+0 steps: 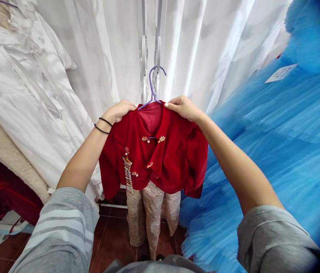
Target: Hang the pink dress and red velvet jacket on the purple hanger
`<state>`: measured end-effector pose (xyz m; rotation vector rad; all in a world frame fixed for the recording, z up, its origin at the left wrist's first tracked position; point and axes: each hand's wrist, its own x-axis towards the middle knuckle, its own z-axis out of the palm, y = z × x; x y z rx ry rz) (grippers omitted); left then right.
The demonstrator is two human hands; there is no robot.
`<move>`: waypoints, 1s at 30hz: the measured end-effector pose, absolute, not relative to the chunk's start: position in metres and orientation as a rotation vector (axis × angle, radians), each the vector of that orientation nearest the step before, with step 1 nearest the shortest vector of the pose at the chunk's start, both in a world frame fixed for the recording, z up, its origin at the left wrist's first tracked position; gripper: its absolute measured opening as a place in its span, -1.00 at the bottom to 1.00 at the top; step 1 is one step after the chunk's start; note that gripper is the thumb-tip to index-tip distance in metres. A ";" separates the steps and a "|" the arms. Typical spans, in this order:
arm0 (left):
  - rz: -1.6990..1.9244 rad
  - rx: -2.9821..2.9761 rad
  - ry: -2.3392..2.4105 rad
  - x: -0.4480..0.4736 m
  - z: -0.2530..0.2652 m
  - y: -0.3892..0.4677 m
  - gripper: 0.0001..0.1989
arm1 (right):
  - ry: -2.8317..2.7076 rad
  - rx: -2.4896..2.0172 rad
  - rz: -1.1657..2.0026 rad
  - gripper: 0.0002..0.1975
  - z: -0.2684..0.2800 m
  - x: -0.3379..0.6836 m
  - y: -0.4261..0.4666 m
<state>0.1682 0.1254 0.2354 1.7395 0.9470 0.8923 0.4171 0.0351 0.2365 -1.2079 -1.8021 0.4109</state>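
Left grip and right grip pinch the red jacket at the shoulders; jacket below both, on purple hanger between; uneven tugging could slip one shoulder off.

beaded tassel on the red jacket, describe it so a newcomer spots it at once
Left of the big blue tulle is the red jacket. On its front, below the left hand, is the beaded tassel. Its long strands distinguish it from the small ornaments nearby.

Both arms outstretched forward, hands apart in pinching grips
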 end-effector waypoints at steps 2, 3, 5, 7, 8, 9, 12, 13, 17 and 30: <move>0.865 1.728 1.001 0.173 0.239 0.129 -0.95 | -1.679 -1.283 0.499 -0.60 0.240 0.411 0.039; 0.875 1.741 1.026 0.176 0.241 0.130 -0.93 | -1.605 -1.334 0.519 -0.62 0.242 0.408 0.044; 0.935 1.768 1.060 0.183 0.244 0.132 -0.88 | -1.463 -1.451 0.486 -0.69 0.247 0.403 0.058; 0.970 1.780 1.124 0.187 0.245 0.133 -0.84 | -1.387 -1.572 0.381 -0.72 0.249 0.400 0.074; 0.933 1.793 1.182 0.188 0.244 0.133 -0.83 | -1.389 -1.635 0.323 -0.72 0.248 0.401 0.081; 0.850 1.806 1.251 0.187 0.244 0.133 -0.81 | -1.411 -1.693 0.276 -0.70 0.248 0.403 0.087; 0.457 1.846 1.389 0.177 0.240 0.133 -0.80 | -1.513 -1.838 0.263 -0.64 0.244 0.416 0.092; 0.409 1.868 1.406 0.173 0.238 0.131 -0.82 | -1.519 -1.884 0.274 -0.65 0.242 0.421 0.089; 1.032 2.290 1.378 0.160 0.227 0.113 -0.71 | -1.465 -1.776 -0.088 -0.77 0.227 0.427 0.054; 0.546 3.893 0.676 0.164 0.165 0.076 -0.62 | -1.643 -1.699 -0.420 -0.32 0.096 0.345 0.009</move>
